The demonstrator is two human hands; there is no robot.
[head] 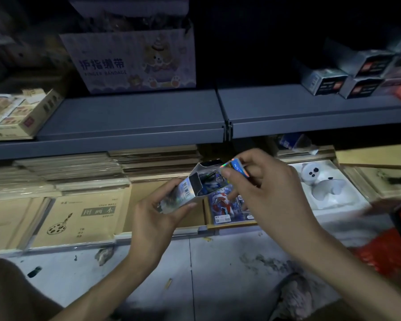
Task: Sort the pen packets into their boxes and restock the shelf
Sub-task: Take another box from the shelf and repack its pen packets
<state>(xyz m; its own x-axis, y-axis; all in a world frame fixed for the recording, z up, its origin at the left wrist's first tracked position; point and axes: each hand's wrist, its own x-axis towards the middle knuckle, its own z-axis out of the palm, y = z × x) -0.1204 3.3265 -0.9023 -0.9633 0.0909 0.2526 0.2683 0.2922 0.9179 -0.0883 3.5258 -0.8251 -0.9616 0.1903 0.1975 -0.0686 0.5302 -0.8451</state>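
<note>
Left hand (158, 214): curled round the silver box (185, 193), open mouth tilted up towards the right hand.
Right hand (271, 188): just right of the left, thumb and fingers pinching a holographic piece (237, 166) at the box mouth; flap or pen packet, cannot tell.
Blue packet (225, 205): flat in a cardboard tray, under the right fingers.
Grey shelf (130, 117): above both hands.
Small stacked boxes (347, 79): on that shelf, up and right of the right hand.
Sketchbook (79, 218): flat, left of the left hand.
</note>
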